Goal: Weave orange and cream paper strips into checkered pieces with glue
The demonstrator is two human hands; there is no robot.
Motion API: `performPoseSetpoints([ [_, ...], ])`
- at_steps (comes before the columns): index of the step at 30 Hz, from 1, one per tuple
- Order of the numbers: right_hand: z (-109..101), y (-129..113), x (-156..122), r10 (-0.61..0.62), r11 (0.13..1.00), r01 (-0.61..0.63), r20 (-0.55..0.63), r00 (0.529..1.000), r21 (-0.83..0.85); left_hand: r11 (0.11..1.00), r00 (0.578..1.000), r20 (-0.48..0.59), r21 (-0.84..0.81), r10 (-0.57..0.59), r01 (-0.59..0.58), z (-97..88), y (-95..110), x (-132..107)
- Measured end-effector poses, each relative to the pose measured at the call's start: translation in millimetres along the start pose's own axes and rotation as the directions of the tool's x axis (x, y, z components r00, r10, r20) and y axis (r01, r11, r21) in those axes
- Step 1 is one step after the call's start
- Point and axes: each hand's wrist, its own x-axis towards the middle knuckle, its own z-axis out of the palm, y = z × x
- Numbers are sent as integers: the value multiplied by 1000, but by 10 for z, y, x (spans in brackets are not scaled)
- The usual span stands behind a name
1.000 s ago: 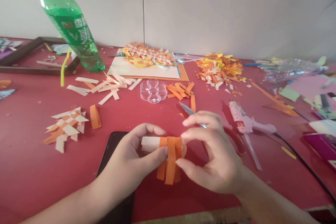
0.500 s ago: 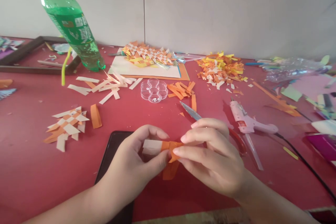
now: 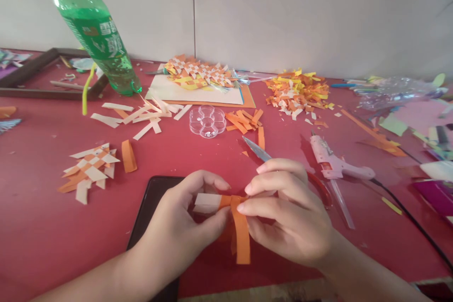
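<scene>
Both my hands meet low in the middle of the red table (image 3: 42, 226) over a small weave of paper strips (image 3: 226, 203). My left hand (image 3: 184, 222) pinches the folded cream strip (image 3: 207, 199) between thumb and fingers. My right hand (image 3: 286, 212) pinches the orange strips where they cross the cream one; one long orange strip (image 3: 242, 240) hangs down from the fingers. A dark phone (image 3: 148, 217) lies under my left wrist. Scissors (image 3: 258, 150) lie just behind my right hand.
A pink glue gun (image 3: 332, 163) with a black cord lies to the right. A finished woven piece (image 3: 90, 170), loose cream strips (image 3: 141, 115), orange strips (image 3: 244, 120), a clear flower-shaped tray (image 3: 207, 121), a scrap pile (image 3: 297, 89) and a green bottle (image 3: 95, 33) lie further back.
My right hand shifted its pinch on the orange strips. The bundle that hung as several strips was bunched up, and one long orange strip now hangs lower. The left hand barely moved.
</scene>
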Motion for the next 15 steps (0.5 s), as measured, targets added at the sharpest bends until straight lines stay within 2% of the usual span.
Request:
performPoseSetpoints([
  [5,-29,11,17,93,989,-92,-4,996,113,995,999,29,-90,-37,39,36,16,-16],
  [10,-9,59,-32,230,934,-224,11,973,279,992,998,29,-107,-61,63,50,8,-32],
  [15,0,76,-48,298,900,-293,35,954,324,995,984,165,-51,-72,81,9,-57,-6],
])
